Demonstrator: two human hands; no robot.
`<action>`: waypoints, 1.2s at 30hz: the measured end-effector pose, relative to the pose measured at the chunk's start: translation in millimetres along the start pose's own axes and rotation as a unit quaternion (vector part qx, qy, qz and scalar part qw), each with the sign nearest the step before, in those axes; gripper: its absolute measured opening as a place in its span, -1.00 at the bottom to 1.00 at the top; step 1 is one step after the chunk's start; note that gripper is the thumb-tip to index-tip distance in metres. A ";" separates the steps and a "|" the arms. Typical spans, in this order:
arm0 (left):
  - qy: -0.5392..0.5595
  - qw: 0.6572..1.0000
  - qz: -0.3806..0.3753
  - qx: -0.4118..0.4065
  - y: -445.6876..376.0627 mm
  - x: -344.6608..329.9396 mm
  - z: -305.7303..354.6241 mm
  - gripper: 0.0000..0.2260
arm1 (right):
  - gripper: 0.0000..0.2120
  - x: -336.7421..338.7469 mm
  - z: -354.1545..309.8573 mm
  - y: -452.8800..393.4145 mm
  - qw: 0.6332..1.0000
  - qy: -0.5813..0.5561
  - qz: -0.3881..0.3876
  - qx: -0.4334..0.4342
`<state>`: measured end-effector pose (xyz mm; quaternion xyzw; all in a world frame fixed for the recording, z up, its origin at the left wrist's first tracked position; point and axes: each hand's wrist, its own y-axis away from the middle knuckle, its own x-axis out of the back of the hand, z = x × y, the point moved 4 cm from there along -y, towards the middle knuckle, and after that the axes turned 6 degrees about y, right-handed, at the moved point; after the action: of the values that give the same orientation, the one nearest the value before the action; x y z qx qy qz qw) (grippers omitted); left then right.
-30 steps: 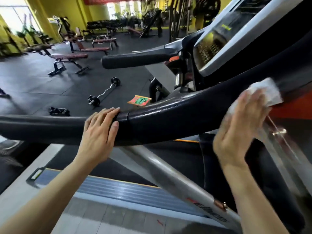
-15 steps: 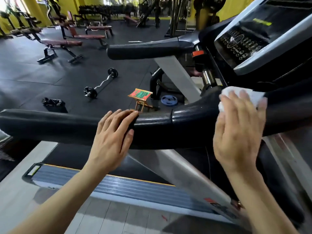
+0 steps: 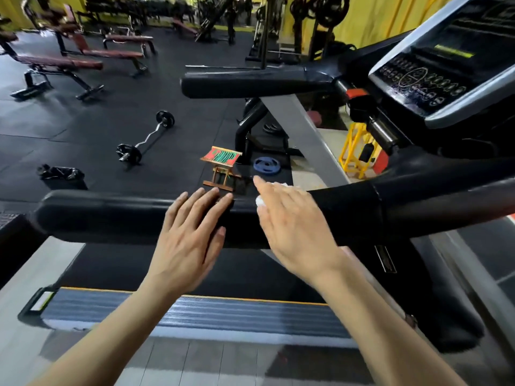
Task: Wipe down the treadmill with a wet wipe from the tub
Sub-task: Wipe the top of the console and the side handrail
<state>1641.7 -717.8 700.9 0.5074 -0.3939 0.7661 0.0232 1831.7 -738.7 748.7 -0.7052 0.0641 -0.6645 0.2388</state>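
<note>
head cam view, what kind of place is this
Almost certainly a gym. Weight benches stand on dark rubber flooring, a curl barbell lies loose on the floor, and the person's hands rest on a treadmill handrail below its console.

Gym floor, yellow walls, dim at the back.

Black rubber floor [image 3: 83, 123] in large tiles. 3 flat benches [image 3: 60, 62] with dark red pads at upper left. A curl bar [image 3: 145, 140] with plates lies on the floor; a dark bundle [image 3: 60, 172] to its left. A small folding stool [image 3: 223, 162] with red-green seat stands beside a blue weight plate [image 3: 266, 164]. Yellow stand [image 3: 358, 150] to the right. Yellow wall [image 3: 370, 20] behind racks and hanging plates. Grey plank flooring [image 3: 172, 360] nearest the camera.
</note>
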 end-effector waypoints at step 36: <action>0.062 0.997 -0.003 -0.035 21.1 25.5 -72.2 -0.55 | -0.71 24.4 51.0 -22.2 0.968 0.035 -0.152 -0.196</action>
<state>1565.3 -696.3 696.3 0.4590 -0.4168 0.7817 0.0676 1878.8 -716.4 780.0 -0.7160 0.0938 -0.6917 -0.0103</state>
